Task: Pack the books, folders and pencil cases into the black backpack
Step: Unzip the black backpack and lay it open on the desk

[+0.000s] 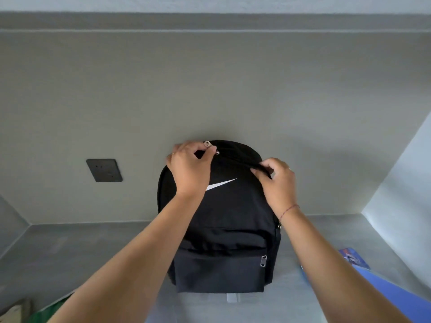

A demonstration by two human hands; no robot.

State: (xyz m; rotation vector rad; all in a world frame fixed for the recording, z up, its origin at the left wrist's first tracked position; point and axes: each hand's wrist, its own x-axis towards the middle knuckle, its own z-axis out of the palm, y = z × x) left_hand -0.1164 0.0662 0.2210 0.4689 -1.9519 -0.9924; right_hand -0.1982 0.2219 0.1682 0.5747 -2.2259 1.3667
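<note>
The black backpack with a white swoosh stands upright against the grey wall in the middle of the view. My left hand pinches a silver zipper pull at the top left of the bag. My right hand grips the black fabric along the top zipper line on the right. A blue folder lies at the lower right, with a blue book behind it. Something green shows at the lower left edge.
The grey counter runs into a corner on the left and meets a pale wall on the right. A dark wall socket plate sits left of the bag. A beige object lies at the bottom left corner.
</note>
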